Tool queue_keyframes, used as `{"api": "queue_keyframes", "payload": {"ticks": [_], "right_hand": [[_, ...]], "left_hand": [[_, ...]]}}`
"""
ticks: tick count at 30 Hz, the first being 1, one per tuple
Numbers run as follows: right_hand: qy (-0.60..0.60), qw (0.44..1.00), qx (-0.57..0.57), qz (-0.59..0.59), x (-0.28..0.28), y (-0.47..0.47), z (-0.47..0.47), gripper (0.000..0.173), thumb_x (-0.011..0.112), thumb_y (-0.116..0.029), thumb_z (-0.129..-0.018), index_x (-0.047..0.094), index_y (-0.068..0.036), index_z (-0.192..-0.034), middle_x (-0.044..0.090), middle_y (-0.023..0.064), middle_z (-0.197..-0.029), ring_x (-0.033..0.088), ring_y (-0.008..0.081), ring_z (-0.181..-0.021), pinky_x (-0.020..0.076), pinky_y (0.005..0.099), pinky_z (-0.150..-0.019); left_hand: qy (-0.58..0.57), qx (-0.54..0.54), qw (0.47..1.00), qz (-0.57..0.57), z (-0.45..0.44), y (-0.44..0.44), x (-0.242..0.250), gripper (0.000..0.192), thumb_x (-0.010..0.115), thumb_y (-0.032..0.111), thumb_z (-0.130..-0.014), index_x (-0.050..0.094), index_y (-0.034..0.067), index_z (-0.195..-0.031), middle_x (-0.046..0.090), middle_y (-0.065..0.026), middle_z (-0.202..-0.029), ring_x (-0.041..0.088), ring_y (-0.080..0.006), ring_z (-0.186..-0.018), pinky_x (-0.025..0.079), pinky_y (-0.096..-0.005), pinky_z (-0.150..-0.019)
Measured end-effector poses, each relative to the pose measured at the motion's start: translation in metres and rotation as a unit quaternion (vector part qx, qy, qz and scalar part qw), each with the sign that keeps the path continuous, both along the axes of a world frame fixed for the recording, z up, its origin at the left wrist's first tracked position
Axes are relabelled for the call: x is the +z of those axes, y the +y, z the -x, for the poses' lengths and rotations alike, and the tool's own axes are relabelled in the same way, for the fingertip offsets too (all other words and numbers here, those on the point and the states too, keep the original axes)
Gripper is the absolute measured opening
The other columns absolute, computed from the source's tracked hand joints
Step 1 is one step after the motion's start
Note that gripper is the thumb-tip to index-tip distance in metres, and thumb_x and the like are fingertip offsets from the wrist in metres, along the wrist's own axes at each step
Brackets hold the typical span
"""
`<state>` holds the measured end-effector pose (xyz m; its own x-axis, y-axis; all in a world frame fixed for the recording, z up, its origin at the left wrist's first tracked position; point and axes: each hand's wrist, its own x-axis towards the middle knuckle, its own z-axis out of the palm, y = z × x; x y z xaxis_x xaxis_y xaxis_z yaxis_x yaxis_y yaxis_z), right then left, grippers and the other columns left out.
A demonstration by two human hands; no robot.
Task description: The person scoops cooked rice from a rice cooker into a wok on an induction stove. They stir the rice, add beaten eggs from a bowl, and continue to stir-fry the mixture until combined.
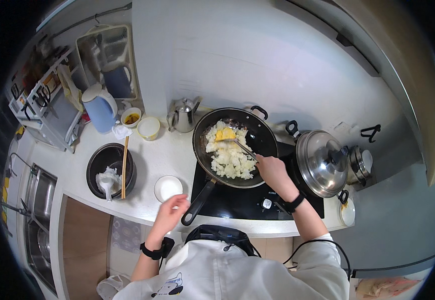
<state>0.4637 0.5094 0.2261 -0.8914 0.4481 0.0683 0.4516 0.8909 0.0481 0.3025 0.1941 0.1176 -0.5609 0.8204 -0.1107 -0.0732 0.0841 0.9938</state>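
Observation:
My right hand grips the handle of a metal spatula, whose blade lies at yellow cooked egg on white rice. The food sits in a black frying pan on the black cooktop. My left hand holds nothing, its fingers loosely bent, between the white bowl and the pan's long handle. Left of it a dark inner pot holds some rice and a white rice paddle; wooden chopsticks rest across its rim.
A lidded steel pot stands right of the pan, near a small plate. Behind are a steel kettle, a yellow-rimmed bowl, a bowl with yellow residue and a blue electric kettle. A sink is far left.

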Motion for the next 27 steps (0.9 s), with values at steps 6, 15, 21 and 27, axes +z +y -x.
{"api": "queue_keyframes", "payload": {"ticks": [6, 15, 21, 27], "right_hand": [[-0.062, 0.997, -0.030, -0.046, 0.014, -0.015, -0.024, 0.011, 0.062, -0.018, -0.086, 0.064, -0.007, -0.085, 0.066, 0.0119, -0.067, 0.069, 0.0307, -0.066, 0.0532, 0.0413, -0.055], [-0.046, 0.999, -0.027, -0.003, 0.018, -0.013, -0.022, 0.015, 0.064, -0.020, -0.088, 0.063, -0.007, -0.097, 0.065, 0.0142, -0.069, 0.066, 0.0339, -0.068, 0.0516, 0.0448, -0.058], [0.002, 1.000, 0.003, -0.009, -0.012, -0.023, -0.015, 0.013, 0.059, -0.016, -0.090, 0.059, -0.004, -0.095, 0.064, 0.0140, -0.067, 0.066, 0.0332, -0.062, 0.0522, 0.0417, -0.053], [0.011, 0.998, -0.016, -0.063, -0.026, -0.012, -0.030, 0.015, 0.057, -0.012, -0.089, 0.058, -0.004, -0.102, 0.060, 0.0158, -0.084, 0.065, 0.0318, -0.061, 0.0526, 0.0404, -0.051]], "left_hand": [[0.203, -0.082, 0.974, 0.057, -0.021, 0.027, 0.027, 0.066, 0.075, 0.021, -0.083, 0.047, -0.002, -0.137, 0.062, -0.0212, -0.119, 0.062, -0.0272, -0.107, 0.051, -0.0346, -0.086], [0.202, -0.045, 0.975, 0.087, -0.027, 0.035, 0.021, 0.063, 0.075, 0.015, -0.080, 0.050, -0.002, -0.135, 0.065, -0.0244, -0.107, 0.066, -0.0321, -0.095, 0.050, -0.0351, -0.084], [0.206, -0.028, 0.976, 0.072, -0.029, 0.033, 0.019, 0.064, 0.076, 0.014, -0.078, 0.050, -0.002, -0.135, 0.066, -0.0232, -0.106, 0.066, -0.0313, -0.094, 0.050, -0.0344, -0.084], [0.214, -0.027, 0.973, 0.080, -0.030, 0.034, 0.020, 0.063, 0.076, 0.013, -0.078, 0.051, -0.001, -0.134, 0.066, -0.0227, -0.107, 0.066, -0.0310, -0.095, 0.050, -0.0343, -0.084]]}}
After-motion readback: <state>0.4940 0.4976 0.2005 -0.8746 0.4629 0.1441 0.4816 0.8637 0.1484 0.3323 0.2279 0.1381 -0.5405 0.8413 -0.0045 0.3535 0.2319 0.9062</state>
